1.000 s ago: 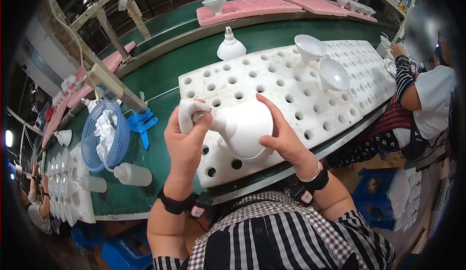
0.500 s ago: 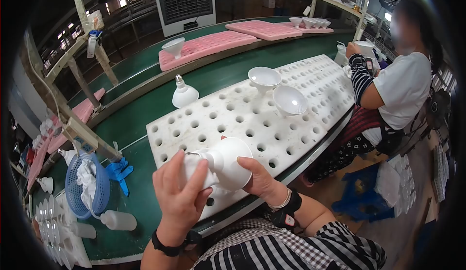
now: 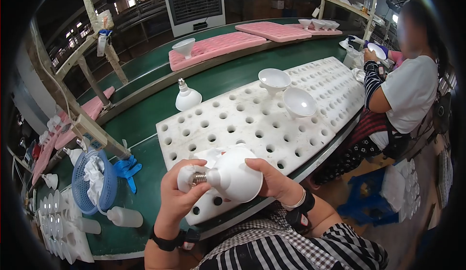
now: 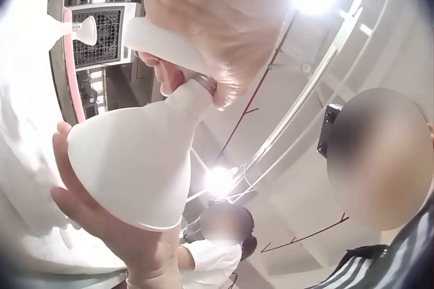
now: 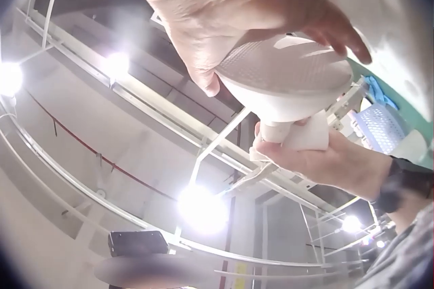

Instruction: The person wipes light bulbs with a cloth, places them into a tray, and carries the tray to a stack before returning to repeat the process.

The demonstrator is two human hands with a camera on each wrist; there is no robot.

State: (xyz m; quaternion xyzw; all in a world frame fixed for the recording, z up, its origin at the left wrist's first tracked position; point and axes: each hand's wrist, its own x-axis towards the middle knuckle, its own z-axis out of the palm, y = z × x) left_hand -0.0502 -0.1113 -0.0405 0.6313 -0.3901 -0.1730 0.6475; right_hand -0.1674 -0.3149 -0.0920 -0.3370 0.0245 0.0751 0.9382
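Observation:
A white flared lamp bulb (image 3: 238, 175) is held between both hands, tilted, with its metal screw base (image 3: 199, 178) toward the left. My left hand (image 3: 177, 195) pinches the bulb at this base and has a folded white cloth (image 4: 163, 39) in its fingers. My right hand (image 3: 277, 180) grips the wide end, thumb and fingers spread around the rim; the bulb's textured front face (image 5: 291, 65) shows in the right wrist view. Beneath the hands lies a white foam board (image 3: 218, 124) with rows of holes. Two similar bulbs, one a white lamp bulb (image 3: 299, 103), stand face up in it.
Another bulb (image 3: 188, 97) stands base up on the green table (image 3: 145, 114). To the left are a blue basket (image 3: 80, 195) holding white cloth, a blue glove (image 3: 127, 170) and a white bottle (image 3: 125, 217). Pink foam boards (image 3: 218, 47) lie behind. Another person (image 3: 407, 85) works at the right.
The left hand has rolled from over the bulb's neck to beside it, so the screw base shows again. The right hand keeps its grip on the rim. The head view has swung right from a second ago.

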